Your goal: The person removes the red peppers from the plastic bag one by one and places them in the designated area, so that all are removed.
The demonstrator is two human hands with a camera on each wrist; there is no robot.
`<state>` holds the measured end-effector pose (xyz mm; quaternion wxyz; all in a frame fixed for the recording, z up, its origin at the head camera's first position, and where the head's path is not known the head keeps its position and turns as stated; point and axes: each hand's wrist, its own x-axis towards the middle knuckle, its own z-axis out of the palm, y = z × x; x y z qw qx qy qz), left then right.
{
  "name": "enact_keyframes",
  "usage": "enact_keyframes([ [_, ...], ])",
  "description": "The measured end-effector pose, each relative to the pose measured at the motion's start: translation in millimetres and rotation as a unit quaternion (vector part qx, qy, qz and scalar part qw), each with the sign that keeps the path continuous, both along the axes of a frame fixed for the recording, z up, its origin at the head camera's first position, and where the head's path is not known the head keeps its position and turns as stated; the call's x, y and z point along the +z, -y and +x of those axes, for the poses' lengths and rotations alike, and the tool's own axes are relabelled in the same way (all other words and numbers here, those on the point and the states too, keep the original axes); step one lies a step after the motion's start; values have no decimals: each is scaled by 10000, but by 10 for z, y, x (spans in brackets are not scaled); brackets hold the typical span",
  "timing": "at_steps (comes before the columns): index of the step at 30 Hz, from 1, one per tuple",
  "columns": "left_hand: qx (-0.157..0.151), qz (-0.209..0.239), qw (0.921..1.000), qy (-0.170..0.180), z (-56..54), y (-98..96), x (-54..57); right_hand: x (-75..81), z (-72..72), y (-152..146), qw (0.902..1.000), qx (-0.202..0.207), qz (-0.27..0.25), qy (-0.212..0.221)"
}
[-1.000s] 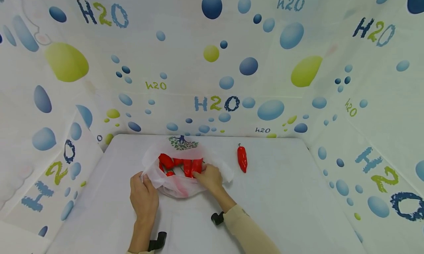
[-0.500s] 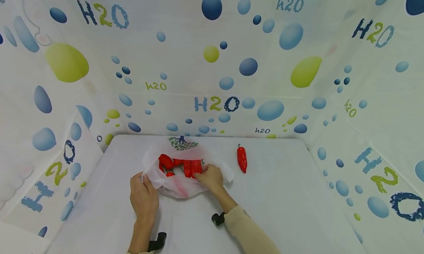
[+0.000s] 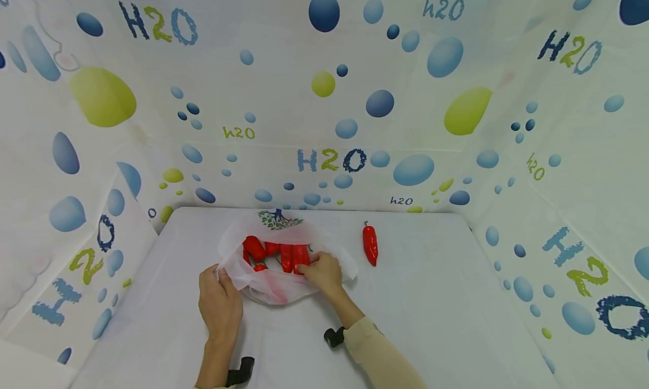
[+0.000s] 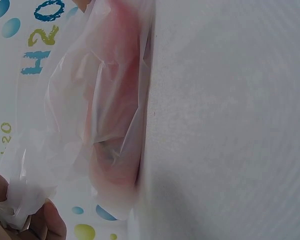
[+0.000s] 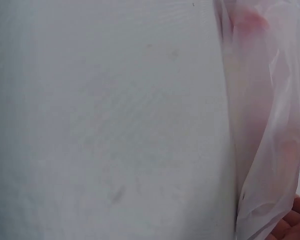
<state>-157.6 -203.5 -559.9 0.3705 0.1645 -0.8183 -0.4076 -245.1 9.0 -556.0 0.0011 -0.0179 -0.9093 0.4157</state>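
Note:
A translucent white plastic bag [image 3: 276, 292] with a tree print lies near the table's middle, its mouth facing the head camera. Several red peppers [image 3: 253, 248] show inside it. At the bag's left edge my left hand [image 3: 220, 301] pinches gathered plastic, which the left wrist view shows close up between thumb and fingers [image 4: 52, 220]. My right hand [image 3: 324, 272] grips the right side of the mouth, thumb beside the nearest peppers. In the right wrist view only some curled fingers [image 5: 292, 222] appear past the plastic. One long red pepper [image 3: 370, 245] lies outside, right of the bag.
The white table [image 3: 431, 310] runs back to a curtain [image 3: 274, 96] printed with blue and green drops and H2O lettering. The curtain also hangs along the left and right sides. Black wrist devices [image 3: 242, 371] sit on both forearms.

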Motion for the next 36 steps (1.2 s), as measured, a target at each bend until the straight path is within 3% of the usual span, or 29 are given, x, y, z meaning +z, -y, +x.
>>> enact_keyframes([
  [12,-48,21,10000,-4,10,1,-8,147,62,-2,9981,154,-601,14],
  [36,-82,-14,10000,-11,11,-10,13,231,144,-84,9945,188,-1007,-221],
])
